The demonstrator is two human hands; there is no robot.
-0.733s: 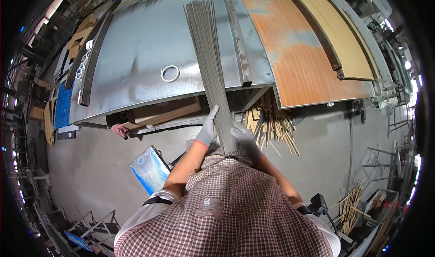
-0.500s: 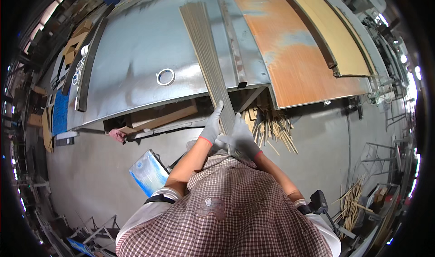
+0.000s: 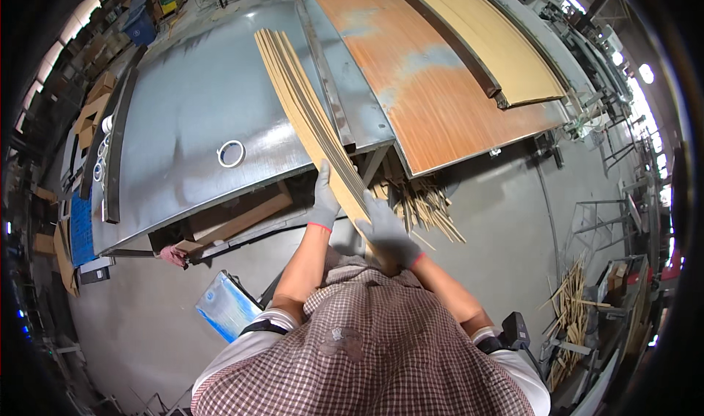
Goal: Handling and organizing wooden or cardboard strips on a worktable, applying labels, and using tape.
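Note:
A bundle of long thin strips (image 3: 304, 115), tan on some faces and dark grey on others, slants from my waist out over the metal-topped table (image 3: 198, 93). My left hand (image 3: 323, 197), in a grey glove with a red cuff edge, is closed around the bundle's left side just off the table's front edge. Nearer to me, my right hand (image 3: 389, 229), gloved alike, grips the strips from the right. The bundle's near end rests by my checked apron (image 3: 367, 328) and is partly hidden. A white tape roll (image 3: 231, 153) lies on the table left of the strips.
Dark bars (image 3: 121, 145) lie along the table's left side. To the right, an orange-brown board (image 3: 425, 86) carries a yellow panel (image 3: 499, 42). Loose wooden sticks (image 3: 422, 207) are piled below the table; another stick heap (image 3: 568, 313) is at lower right. A blue-white box (image 3: 227, 306) stands on the floor.
The bundle has turned in my hands, so broad tan faces show where mostly grey edges did. My view has shifted; the table appears further left.

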